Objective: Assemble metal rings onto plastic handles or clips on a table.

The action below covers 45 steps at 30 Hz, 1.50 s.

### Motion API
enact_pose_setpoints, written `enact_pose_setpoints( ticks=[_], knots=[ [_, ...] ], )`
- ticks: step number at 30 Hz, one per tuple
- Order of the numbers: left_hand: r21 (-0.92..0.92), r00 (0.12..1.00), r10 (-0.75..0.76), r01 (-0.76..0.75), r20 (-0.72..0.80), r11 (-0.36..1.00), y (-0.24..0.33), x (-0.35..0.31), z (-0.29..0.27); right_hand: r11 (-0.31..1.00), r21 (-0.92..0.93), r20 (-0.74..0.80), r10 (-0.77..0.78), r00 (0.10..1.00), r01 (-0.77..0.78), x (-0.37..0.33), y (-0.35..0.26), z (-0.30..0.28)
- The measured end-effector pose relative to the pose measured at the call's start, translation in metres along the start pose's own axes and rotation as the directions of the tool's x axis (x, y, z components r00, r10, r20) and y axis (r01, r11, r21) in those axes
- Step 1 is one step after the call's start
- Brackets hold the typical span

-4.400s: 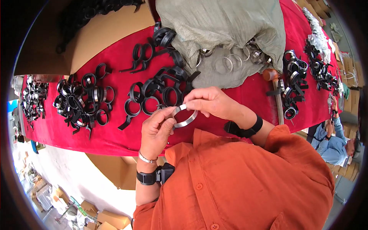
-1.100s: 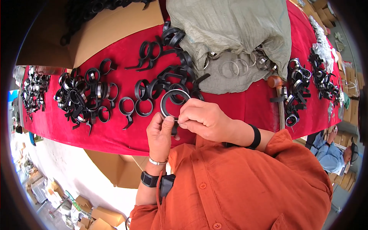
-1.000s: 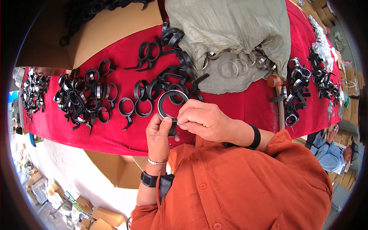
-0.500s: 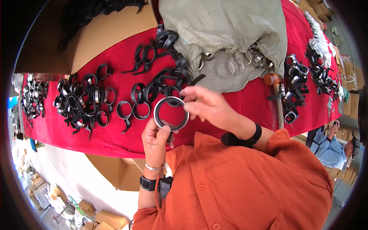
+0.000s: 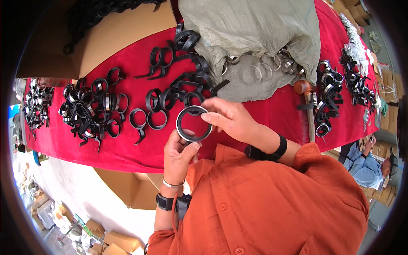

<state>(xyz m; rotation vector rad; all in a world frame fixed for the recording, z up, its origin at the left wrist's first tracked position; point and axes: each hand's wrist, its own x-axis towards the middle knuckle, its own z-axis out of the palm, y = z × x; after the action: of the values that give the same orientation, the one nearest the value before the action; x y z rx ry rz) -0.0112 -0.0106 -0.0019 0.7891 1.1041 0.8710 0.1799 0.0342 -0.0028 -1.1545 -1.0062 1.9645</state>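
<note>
A black ring with a silver metal rim [image 5: 178, 123] is held up over the near edge of the table, its opening facing me. My left hand [image 5: 180, 156] is closed on its lower part, thumb in front; a dark piece below the ring is mostly hidden by the fingers. At the ring's upper right, my right hand [image 5: 233, 120] pinches the rim with the thumb in front, and its fingers are partly hidden behind. Just beyond lie several plain black rings with lever-like handles [image 5: 138, 119]. Black rings with silver bands [image 5: 109, 103] are heaped to the left.
A grey woven sack [image 5: 250, 25] at the back holds loose silver rings [image 5: 252, 73]. A hammer [image 5: 302, 87] stands to its right, beside more banded rings [image 5: 327, 85]. An open cardboard box [image 5: 123, 38] sits back left. Red cloth [image 5: 140, 157] covers the table. Another person [image 5: 367, 165] sits far right.
The ring and my left hand have shifted slightly right. My right hand has closed in, its thumb now on the ring's upper right rim, where its fingers were spread before.
</note>
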Motion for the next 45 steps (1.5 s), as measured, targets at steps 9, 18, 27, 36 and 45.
enact_pose_setpoints(
  ticks=[9,18,27,36,45],
  knots=[
    [-0.186,0.992,-0.109,0.119,0.065,0.975,0.005,0.004,-0.002,0.231,-0.776,0.361,-0.6,0.714,0.587,-0.005,-0.001,0.011],
    [0.169,0.994,-0.041,0.057,-0.098,0.984,0.007,0.005,-0.02,0.355,-0.744,0.247,-0.641,0.727,0.566,-0.014,-0.037,0.003],
    [-0.039,0.995,-0.087,0.089,0.056,0.995,0.006,0.005,-0.009,0.36,-0.723,0.298,-0.607,0.736,0.59,-0.006,0.005,0.013],
    [-0.069,1.0,-0.016,0.016,0.007,0.997,0.003,0.006,-0.008,0.403,-0.694,0.312,-0.579,0.753,0.597,-0.006,0.006,0.016],
    [0.04,0.999,0.028,-0.027,-0.024,0.999,0.003,0.004,-0.005,0.355,-0.709,0.362,-0.558,0.747,0.609,-0.009,0.003,0.016]
  ],
)
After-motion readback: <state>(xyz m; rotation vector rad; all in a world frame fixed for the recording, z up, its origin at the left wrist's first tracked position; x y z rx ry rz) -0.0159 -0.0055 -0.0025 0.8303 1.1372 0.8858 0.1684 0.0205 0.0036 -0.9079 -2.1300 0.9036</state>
